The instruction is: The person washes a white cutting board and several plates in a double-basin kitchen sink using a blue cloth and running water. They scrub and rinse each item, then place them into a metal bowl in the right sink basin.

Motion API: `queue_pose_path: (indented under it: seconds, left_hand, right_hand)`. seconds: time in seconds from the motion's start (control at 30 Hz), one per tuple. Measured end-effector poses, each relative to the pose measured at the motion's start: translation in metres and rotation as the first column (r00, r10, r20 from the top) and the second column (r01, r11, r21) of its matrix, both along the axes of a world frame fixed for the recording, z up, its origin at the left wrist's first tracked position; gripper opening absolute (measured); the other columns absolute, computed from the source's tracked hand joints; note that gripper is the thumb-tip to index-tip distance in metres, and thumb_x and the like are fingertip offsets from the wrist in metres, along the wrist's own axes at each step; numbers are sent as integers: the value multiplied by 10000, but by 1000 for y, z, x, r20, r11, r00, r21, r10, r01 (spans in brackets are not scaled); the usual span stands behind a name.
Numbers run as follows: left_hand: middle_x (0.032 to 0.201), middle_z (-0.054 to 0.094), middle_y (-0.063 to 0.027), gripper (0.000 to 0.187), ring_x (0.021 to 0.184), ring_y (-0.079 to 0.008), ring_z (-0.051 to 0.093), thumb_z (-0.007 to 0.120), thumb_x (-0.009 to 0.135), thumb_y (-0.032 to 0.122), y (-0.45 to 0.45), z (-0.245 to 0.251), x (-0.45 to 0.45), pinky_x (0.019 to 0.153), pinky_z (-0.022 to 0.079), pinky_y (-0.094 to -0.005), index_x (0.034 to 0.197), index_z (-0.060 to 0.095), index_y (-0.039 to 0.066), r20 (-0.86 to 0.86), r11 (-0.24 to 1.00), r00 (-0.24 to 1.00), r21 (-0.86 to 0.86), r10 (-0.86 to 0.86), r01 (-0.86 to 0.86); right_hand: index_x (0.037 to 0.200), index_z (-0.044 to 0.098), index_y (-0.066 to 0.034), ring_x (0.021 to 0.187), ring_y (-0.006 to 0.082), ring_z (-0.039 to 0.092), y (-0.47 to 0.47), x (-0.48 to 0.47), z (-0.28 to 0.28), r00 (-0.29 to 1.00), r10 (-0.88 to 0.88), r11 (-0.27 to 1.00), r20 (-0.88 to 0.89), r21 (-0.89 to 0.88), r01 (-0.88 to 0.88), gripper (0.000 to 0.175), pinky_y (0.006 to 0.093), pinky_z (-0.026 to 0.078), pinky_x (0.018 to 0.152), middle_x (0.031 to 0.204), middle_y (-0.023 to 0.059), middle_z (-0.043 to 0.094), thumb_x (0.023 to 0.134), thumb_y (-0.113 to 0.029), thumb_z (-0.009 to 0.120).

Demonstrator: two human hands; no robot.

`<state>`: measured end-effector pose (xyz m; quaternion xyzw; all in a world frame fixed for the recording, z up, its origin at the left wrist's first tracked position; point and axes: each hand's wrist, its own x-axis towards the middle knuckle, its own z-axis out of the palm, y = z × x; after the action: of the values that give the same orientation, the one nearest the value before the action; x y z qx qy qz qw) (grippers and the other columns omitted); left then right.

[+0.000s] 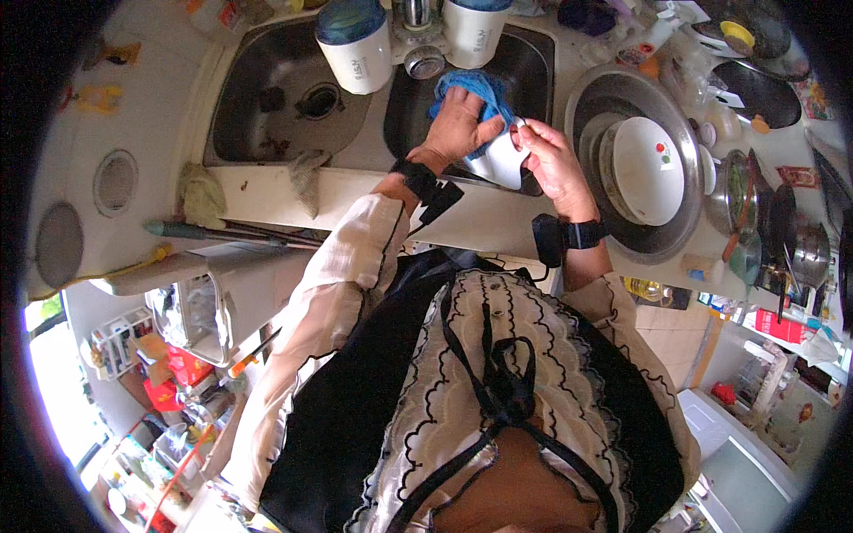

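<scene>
Over the right basin [533, 86] of a double sink, my right hand [550, 156] grips the rim of a white dish [503, 163], thumb on top. My left hand [460, 126] holds a blue cloth [483, 83] against the dish, its fingertips partly sunk in the folds. The cloth and my left hand cover much of the dish, so its full shape is hidden. To the right, a wide metal basin [580, 206] holds stacked dishes, with a white bowl [646, 173] uppermost.
Two white canisters with dark lids, one left [356, 63] and one right [474, 33], flank the faucet [424, 61]. A grey rag [308, 183] hangs over the sink's front edge. Pots, lids and a glass bowl of green food [736, 186] crowd the right counter.
</scene>
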<state>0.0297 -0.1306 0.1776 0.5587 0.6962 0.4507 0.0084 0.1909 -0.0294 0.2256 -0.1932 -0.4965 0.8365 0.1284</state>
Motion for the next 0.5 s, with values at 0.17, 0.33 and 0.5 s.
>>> queue_pose_path:
  seconds: [0.17, 0.33, 0.5]
  left_hand:
    - [967, 513, -208, 362, 903, -396, 484, 603, 811, 362, 12, 0, -10, 768, 395, -453, 920, 532, 24, 86, 993, 996, 121, -17, 6]
    - [836, 551, -200, 248, 804, -394, 517, 553, 864, 271, 14, 5, -13, 733, 415, -433, 852, 549, 23, 268, 978, 963, 201, 2, -58]
    - [895, 562, -209, 310, 826, -320, 527, 441, 929, 273, 18, 15, -16, 763, 418, -383, 994, 504, -23, 421, 994, 905, 49, 66, -95]
  right_hand:
    - [1104, 550, -23, 883, 95, 523, -7, 5, 1, 999, 4, 999, 48, 43, -6, 259, 232, 413, 786, 974, 14, 577, 867, -125, 578]
    - [1221, 493, -13, 983, 147, 557, -26, 14, -15, 991, -8, 958, 136, 284, -31, 529, 295, 423, 862, 1100, 58, 602, 746, -121, 700]
    - [1042, 601, 15, 787, 169, 620, -29, 7, -35, 913, -152, 784, 380, 609, -123, 409, 310, 472, 729, 903, 98, 664, 709, -179, 740]
